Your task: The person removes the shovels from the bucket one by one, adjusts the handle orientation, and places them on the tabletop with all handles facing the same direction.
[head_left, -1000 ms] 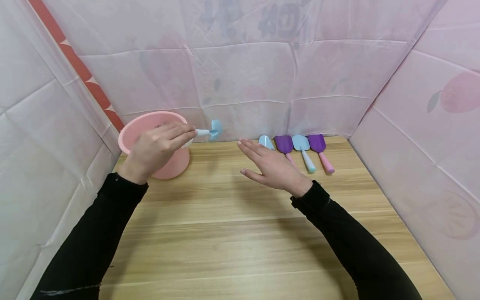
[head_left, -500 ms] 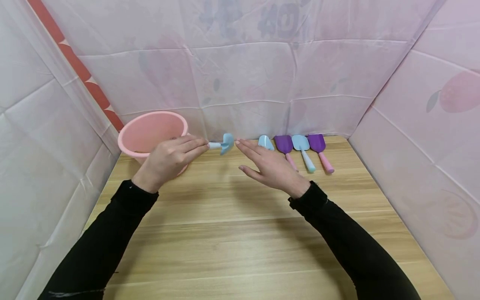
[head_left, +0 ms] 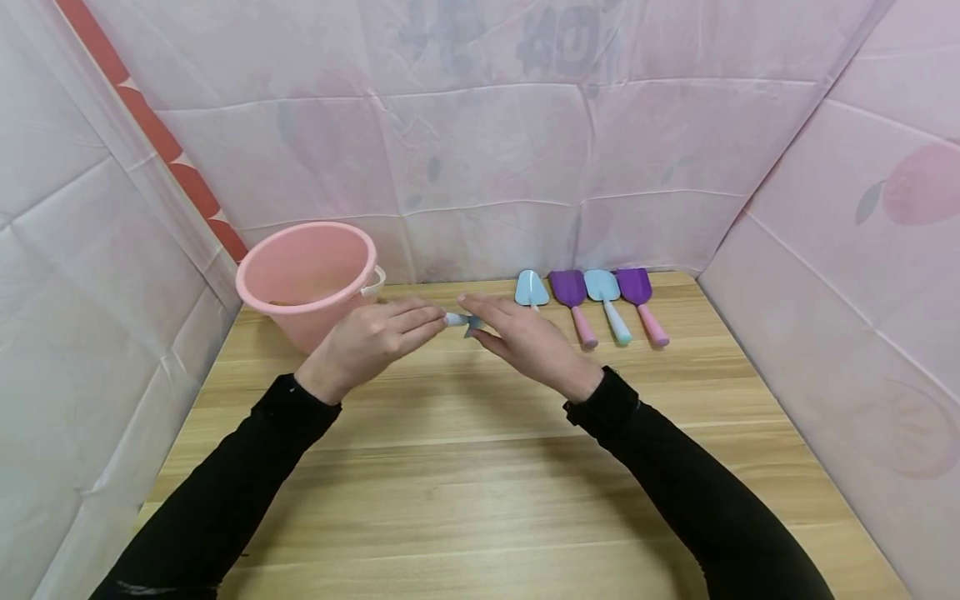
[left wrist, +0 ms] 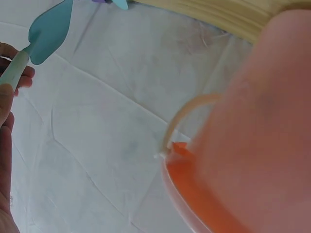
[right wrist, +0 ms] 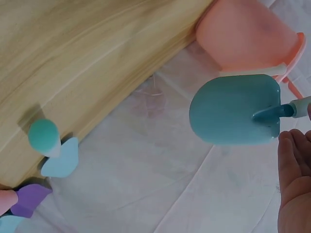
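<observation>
From the head view the little shovel [head_left: 465,322] is almost hidden between the two hands, but the right wrist view shows its flat blue scoop [right wrist: 233,109] in full. The left hand [head_left: 367,342] pinches its pale handle above the middle of the table [head_left: 480,467], just right of the pink bucket [head_left: 307,279]. The right hand [head_left: 525,342] is flat with straight fingers beside the scoop.
</observation>
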A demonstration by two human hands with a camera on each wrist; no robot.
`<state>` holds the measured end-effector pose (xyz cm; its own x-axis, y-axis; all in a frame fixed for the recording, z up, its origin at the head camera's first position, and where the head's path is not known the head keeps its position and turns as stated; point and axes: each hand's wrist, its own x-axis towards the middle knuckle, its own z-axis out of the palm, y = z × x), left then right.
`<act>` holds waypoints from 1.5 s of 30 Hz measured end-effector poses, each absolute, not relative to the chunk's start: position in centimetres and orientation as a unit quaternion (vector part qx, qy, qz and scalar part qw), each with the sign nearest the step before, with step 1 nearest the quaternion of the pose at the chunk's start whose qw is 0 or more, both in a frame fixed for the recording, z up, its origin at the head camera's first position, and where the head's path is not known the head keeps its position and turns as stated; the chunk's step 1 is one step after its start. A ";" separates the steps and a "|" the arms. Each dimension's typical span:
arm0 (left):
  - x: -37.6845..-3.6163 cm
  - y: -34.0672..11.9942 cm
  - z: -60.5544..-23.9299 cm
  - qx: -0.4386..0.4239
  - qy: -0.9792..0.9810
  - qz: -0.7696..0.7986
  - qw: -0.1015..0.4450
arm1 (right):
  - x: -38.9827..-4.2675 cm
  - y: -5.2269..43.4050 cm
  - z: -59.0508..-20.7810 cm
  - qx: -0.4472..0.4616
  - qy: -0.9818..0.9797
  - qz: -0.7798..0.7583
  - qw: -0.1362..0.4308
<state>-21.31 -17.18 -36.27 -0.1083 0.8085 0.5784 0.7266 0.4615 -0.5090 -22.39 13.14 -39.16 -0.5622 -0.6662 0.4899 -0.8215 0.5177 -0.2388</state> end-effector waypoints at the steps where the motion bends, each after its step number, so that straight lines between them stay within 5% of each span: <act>1: -21.2 -17.0 -36.4 -0.518 -0.741 0.053 0.424 | -22.4 13.0 -39.2 0.437 -0.853 0.230 0.168; 9: -20.6 -16.1 -36.9 -0.525 -0.738 0.055 0.419 | -22.4 12.4 -39.7 0.446 -0.849 0.225 0.171; 25: -20.1 -14.5 -37.8 -0.452 -0.811 -0.188 0.319 | -22.5 12.9 -40.3 0.396 -0.868 0.221 0.201; 45: -20.4 -13.2 -39.3 -0.467 -0.818 -0.192 0.277 | -23.7 13.8 -41.5 0.390 -0.875 0.242 0.154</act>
<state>-20.39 -13.22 -39.30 -0.4111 0.6566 0.6323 0.8694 0.4910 0.0553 -23.67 13.81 -41.51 -0.6478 -0.6087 0.4581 -0.7575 0.5781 -0.3032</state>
